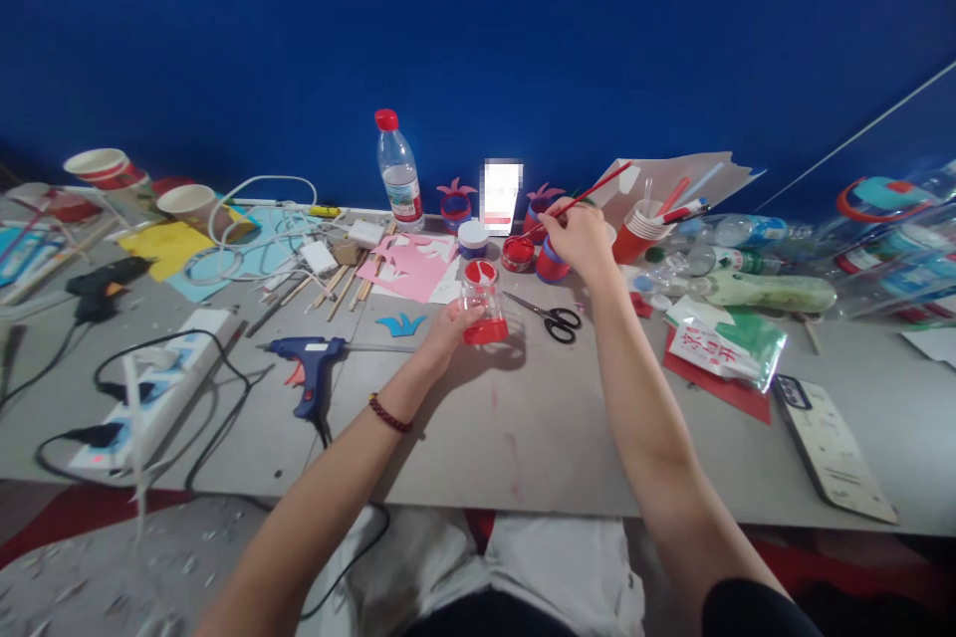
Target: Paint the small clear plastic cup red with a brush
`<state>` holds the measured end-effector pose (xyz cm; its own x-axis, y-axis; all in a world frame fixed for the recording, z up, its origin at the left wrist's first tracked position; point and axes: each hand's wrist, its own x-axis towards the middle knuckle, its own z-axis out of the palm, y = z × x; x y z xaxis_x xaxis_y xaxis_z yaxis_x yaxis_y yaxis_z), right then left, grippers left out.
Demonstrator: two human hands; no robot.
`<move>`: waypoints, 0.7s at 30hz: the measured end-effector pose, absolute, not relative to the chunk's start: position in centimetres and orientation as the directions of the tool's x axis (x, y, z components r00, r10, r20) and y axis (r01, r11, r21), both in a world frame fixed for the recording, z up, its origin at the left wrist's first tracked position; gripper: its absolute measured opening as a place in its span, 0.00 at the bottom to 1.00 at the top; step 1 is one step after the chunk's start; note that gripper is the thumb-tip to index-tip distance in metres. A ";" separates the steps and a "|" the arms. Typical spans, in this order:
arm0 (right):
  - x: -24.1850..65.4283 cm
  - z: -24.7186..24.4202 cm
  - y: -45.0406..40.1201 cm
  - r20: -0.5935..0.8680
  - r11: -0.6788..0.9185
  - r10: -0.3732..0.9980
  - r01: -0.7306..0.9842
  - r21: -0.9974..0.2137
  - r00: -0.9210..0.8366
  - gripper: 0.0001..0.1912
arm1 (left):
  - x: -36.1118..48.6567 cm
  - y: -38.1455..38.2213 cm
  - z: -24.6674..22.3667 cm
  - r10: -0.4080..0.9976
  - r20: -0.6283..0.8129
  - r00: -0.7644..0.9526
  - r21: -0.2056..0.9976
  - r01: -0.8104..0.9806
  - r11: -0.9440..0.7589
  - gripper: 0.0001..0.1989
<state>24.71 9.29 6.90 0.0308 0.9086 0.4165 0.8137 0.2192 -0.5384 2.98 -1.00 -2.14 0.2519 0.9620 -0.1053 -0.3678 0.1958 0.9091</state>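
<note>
My left hand (453, 323) is closed around a clear plastic bottle piece (480, 301) with red paint on it, held above the table. In my right hand (579, 237) is a red-handled paintbrush (597, 187), gripped between the fingers. The brush slants down to an open jar of red paint (518, 254); its tip is too small to make out clearly. A white-lidded jar (473, 239) stands left of the paint. Beside the right hand is a red and blue painted cup (551, 262). Black-handled scissors (560, 321) lie right of the bottle piece.
On the left are a blue glue gun (308, 358) and a power strip (160, 388) with trailing cables. A water bottle (401, 179) and a lit phone (502, 197) stand at the back. Plastic bottles (769, 289) and another phone (833, 448) lie right.
</note>
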 end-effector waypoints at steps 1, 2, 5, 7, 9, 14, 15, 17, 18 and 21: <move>24.6 6.9 9.3 0.409 0.212 0.912 0.819 -0.533 0.030 0.09 | 3.0 -1.0 -2.1 0.963 -0.109 0.246 0.911 -0.363 0.195 0.17; 24.6 6.9 9.3 0.397 0.200 0.917 0.827 -0.526 0.031 0.10 | 3.0 -1.0 -2.1 0.964 -0.112 0.240 0.913 -0.358 0.195 0.18; 24.3 7.0 9.2 0.365 0.167 0.930 0.847 -0.505 0.035 0.10 | 3.1 -1.1 -1.9 0.963 -0.117 0.243 0.914 -0.354 0.200 0.18; 24.2 7.1 9.2 0.361 0.156 0.932 0.856 -0.493 0.039 0.10 | 3.1 -1.2 -1.7 0.960 -0.134 0.245 0.905 -0.364 0.219 0.18; 24.1 6.9 9.2 0.365 0.146 0.930 0.864 -0.481 0.046 0.11 | 3.2 -1.2 -1.6 0.958 -0.159 0.238 0.898 -0.369 0.241 0.18; 24.0 6.3 9.6 0.370 0.137 0.928 0.876 -0.463 0.051 0.12 | 3.2 -1.3 -1.5 0.959 -0.176 0.224 0.904 -0.349 0.247 0.17; 24.0 6.2 9.6 0.372 0.141 0.927 0.875 -0.464 0.047 0.12 | 3.2 -1.3 -1.5 0.960 -0.172 0.221 0.905 -0.349 0.243 0.18; 23.9 6.0 9.7 0.375 0.149 0.926 0.871 -0.468 0.043 0.13 | 3.1 -1.3 -1.5 0.962 -0.165 0.218 0.907 -0.348 0.235 0.18; 23.9 5.9 9.7 0.377 0.150 0.925 0.869 -0.471 0.044 0.13 | 3.1 -1.3 -1.6 0.962 -0.166 0.214 0.909 -0.346 0.234 0.18; 23.7 5.9 9.7 0.373 0.151 0.927 0.859 -0.489 0.049 0.12 | 3.1 -1.3 -1.7 0.961 -0.179 0.211 0.910 -0.335 0.244 0.17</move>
<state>23.71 9.73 5.85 0.0493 0.9267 0.3726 0.8590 0.1509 -0.4892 3.07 -1.32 -1.70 0.2110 0.9609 -0.1793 -0.3354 0.2435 0.9101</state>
